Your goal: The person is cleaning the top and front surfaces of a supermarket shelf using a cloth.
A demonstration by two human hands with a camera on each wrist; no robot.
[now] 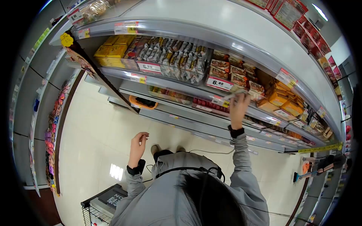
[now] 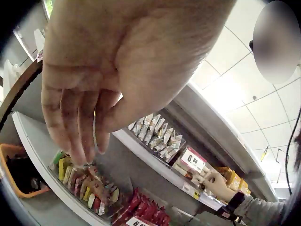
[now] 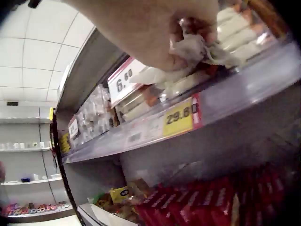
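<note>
My right hand [image 1: 239, 111] is at the front edge of the snack shelf, its fingers curled round a crumpled white wipe [image 3: 192, 49]. Part of the wipe hangs by the clear front of the bin, just right of the 6.80 price card [image 1: 219, 84]. Brown-wrapped snack packets [image 1: 238, 77] lie behind the hand. Below it runs the shelf's label strip with a yellow 29.80 tag [image 3: 178, 119]. Held low in front of the body, my left hand [image 1: 137, 147] has relaxed, slightly bent fingers and nothing in them. Its palm [image 2: 146, 56] fills the upper left wrist view.
Silver-wrapped snacks [image 1: 171, 56] and yellow boxes [image 1: 115, 49] stand to the left, orange packs [image 1: 281, 98] to the right. Red packets [image 3: 197, 202] fill a lower shelf. An orange basket [image 1: 143, 102] sits under the shelving. A wire cart [image 1: 87, 214] is behind at left; another person [image 1: 326, 162] is far right.
</note>
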